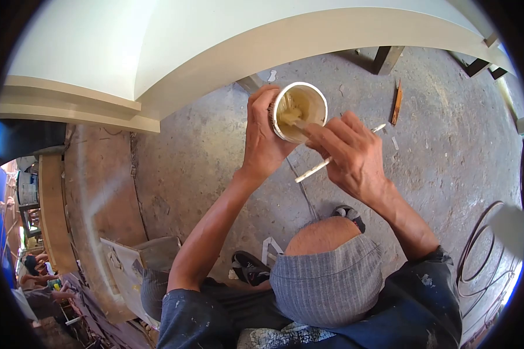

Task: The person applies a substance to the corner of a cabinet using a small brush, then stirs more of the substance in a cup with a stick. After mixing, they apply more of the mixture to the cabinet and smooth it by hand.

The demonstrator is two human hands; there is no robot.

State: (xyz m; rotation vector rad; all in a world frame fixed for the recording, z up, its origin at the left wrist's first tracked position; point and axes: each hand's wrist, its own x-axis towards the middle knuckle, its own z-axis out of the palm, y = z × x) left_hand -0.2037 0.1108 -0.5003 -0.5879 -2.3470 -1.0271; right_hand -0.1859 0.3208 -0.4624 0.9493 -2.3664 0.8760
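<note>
the white cup (317, 109) was held up over the concrete floor (209, 139), just below the curved edge of the pale panel (186, 46) in the view. its open mouth faced up toward the head camera and leaned a little to the right, so its long axis ran nearly along the line of sight; its base was out of sight. the left hand (263, 136) had its fingers clamped around the near left side of the cup, covering much of the outer wall, so any label there was hidden. yellowish paste (294, 107) lay inside and smeared the inner wall.

the right hand (352, 154) was at the cup's lower right rim, its fingers closed on a thin whitish stick (313, 169). the stick's long axis slanted from lower left to upper right, both ends showing and the middle covered by the hand. something pale reached from the fingertips into the paste, but what it was could not be made out.

on the dark shirt (413, 302), a whitish pattern near the bottom edge could not be told as print or paint. a narrow orange-brown wood strip (397, 104) lay on the floor, pointing almost straight up the view. the coiled cable (463, 256) was partly behind a blurred grey shape at the right. another person (38, 273), far left, was small and distorted.
</note>
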